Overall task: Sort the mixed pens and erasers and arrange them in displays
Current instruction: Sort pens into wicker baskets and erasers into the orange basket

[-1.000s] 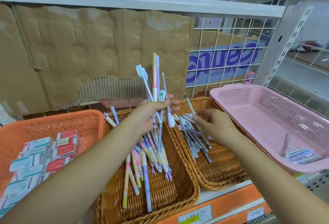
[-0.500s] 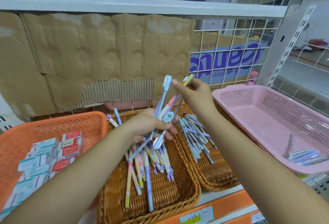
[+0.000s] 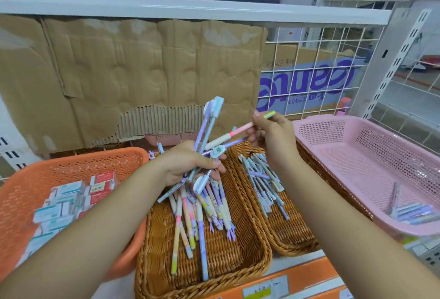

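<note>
My left hand (image 3: 190, 165) grips a bundle of pastel pens (image 3: 208, 129) that fans upward above the left wicker basket (image 3: 259, 244). My right hand (image 3: 273, 137) pinches a pink and yellow pen (image 3: 238, 131) whose other end still lies in that bundle. Several more pastel pens (image 3: 202, 213) lie in the left wicker basket. The right wicker basket (image 3: 292, 246) holds a pile of pale blue and lilac pens (image 3: 262, 179). Boxed erasers (image 3: 69, 201) fill the orange plastic basket (image 3: 31, 179) on the left.
A pink plastic basket (image 3: 345, 137) on the right holds a few pens (image 3: 409, 210) in its near corner. Cardboard (image 3: 142, 72) and a wire grid (image 3: 309, 72) back the shelf. A white shelf board (image 3: 190, 8) runs overhead. An orange price rail (image 3: 273, 286) edges the front.
My right hand left the right basket, rose to the bundle and took hold of the pink and yellow pen. My left hand tilted the bundle to the right.
</note>
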